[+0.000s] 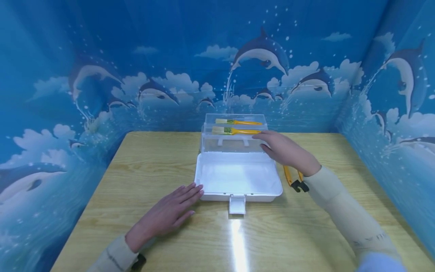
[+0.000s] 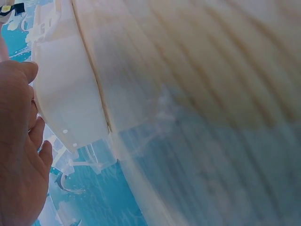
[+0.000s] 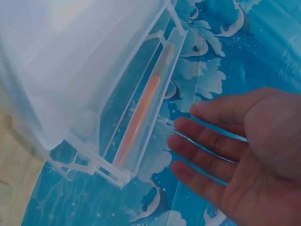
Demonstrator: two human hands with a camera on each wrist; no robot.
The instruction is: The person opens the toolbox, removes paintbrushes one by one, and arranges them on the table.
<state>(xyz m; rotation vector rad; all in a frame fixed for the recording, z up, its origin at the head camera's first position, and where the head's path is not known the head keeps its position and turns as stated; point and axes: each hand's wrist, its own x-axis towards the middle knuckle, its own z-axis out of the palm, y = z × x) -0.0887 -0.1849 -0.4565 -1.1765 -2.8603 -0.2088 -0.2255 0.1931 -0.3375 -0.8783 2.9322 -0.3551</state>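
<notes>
Head: R hand (image 1: 285,149) nr brush (image 1: 234,131) (L hand (image 1: 171,211) at box (image 1: 238,177)).

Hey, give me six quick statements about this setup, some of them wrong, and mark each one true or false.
1. The box stands open. True.
2. A brush lies on the box's white floor. False: the brush lies in the raised clear tray.
3. The left hand is at the box's near left corner. True.
4. The right hand grips the latch. False: the right hand is near the brush's handle; the latch is at the box's front.
5. The table has wood grain. True.
6. The backdrop is plain red. False: the backdrop is blue with dolphins.
</notes>
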